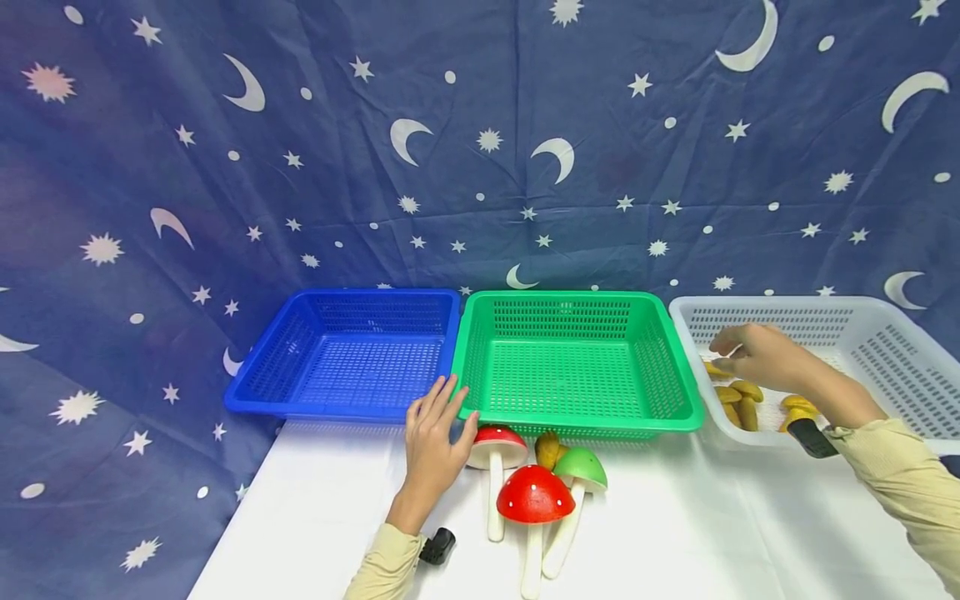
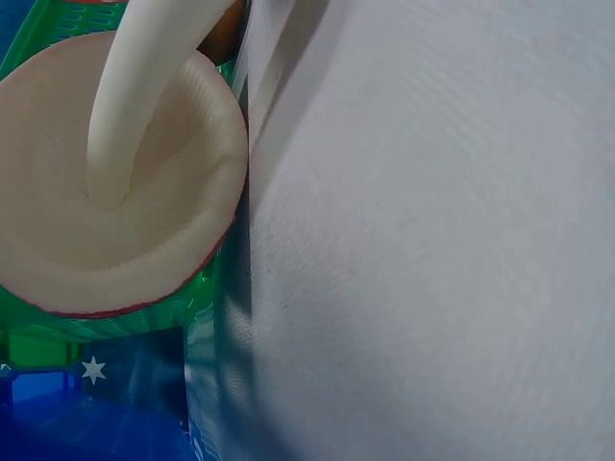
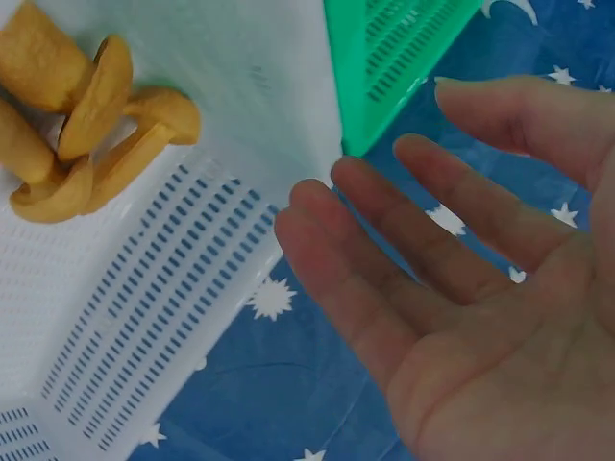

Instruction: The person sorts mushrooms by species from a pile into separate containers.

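Observation:
My right hand (image 1: 772, 358) is over the left part of the white basket (image 1: 862, 306), its fingers relaxed and holding nothing. Below it lie several yellow-brown toy mushrooms (image 1: 747, 408), also visible in the right wrist view as a mushroom cluster (image 3: 96, 106). My left hand (image 1: 435, 433), fingers straight, rests by the front rims where the blue basket (image 1: 300, 408) meets the green basket (image 1: 577, 417). Just right of it leans a red-capped toy mushroom (image 1: 496, 479), whose pale underside fills the corner of the left wrist view as a mushroom cap (image 2: 48, 221).
In front of the green basket lie another red toy mushroom (image 1: 536, 496), a green-capped one (image 1: 581, 467) and a brownish one (image 1: 547, 448). All stand on a white-covered table (image 1: 675, 533). A blue curtain (image 1: 480, 167) with moons and stars hangs behind.

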Demonstrator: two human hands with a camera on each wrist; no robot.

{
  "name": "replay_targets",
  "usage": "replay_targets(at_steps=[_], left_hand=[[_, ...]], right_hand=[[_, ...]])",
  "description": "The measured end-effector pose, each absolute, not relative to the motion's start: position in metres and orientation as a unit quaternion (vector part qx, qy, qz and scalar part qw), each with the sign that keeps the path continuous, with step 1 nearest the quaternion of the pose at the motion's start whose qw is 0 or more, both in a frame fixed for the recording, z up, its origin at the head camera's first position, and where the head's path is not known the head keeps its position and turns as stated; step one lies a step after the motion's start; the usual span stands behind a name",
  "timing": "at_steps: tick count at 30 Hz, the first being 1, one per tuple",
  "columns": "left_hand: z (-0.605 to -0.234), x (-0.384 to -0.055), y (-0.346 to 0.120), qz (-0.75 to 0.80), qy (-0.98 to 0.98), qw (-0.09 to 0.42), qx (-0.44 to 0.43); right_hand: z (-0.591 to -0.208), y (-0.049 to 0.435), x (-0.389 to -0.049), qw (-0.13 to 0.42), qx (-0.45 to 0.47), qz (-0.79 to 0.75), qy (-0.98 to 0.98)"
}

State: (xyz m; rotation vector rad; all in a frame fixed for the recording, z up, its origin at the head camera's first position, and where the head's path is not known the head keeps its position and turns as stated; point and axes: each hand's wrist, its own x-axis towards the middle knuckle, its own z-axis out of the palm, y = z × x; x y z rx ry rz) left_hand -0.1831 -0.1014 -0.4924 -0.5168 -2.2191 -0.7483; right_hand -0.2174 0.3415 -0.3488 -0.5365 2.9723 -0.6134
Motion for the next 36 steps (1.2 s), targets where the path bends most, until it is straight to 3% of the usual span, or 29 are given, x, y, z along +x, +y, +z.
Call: replay_targets(at_steps=[24, 36], left_hand=[[-0.494, -0.182, -0.102, -0.293, -0.864, 0.361, -0.195], [-0.49, -0.183, -0.1, -0.291, -0.863, 0.363, -0.198]], right_hand=[[-0.343, 0.296, -0.163, -0.123, -0.248, -0.237, 0.931], [-0.356, 0.279, -0.147, -0.131, -0.275, -0.25, 0.919]])
